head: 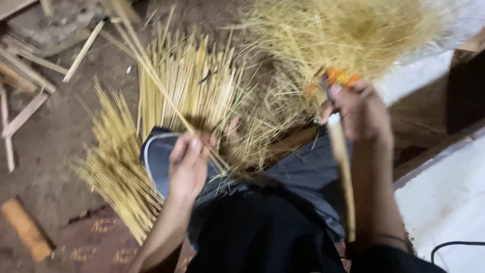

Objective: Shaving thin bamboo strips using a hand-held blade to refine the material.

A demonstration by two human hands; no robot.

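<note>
A dirt floor [55, 131] littered with wood offcuts [22, 116] spreads beneath a seated person in grey trousers [303, 174], seen from above. A large tangled heap of pale straw-like shavings [348, 30] fills the upper right of the view, spilling down toward the knees. To its left, a broad fan of thin bamboo sticks [194, 76] stands spread on the ground, and a second bundle of sticks [118, 172] lies just beside the person's left knee. A white surface [444, 202] runs along the right edge, with a black cable [454, 245] crossing its lower corner. A flat orange-brown block of wood [25, 230] lies on the floor at lower left. The right hand [361, 114] is closed around an orange-handled tool [338, 78], its blade hidden against a long bamboo strip [343, 172] that runs down past the wrist; how the strip is held cannot be told. The left hand [188, 164], fingers curled shut, pinches a few long thin splints [151, 76] that slant up and away to the upper left, over the fan of sticks.
</note>
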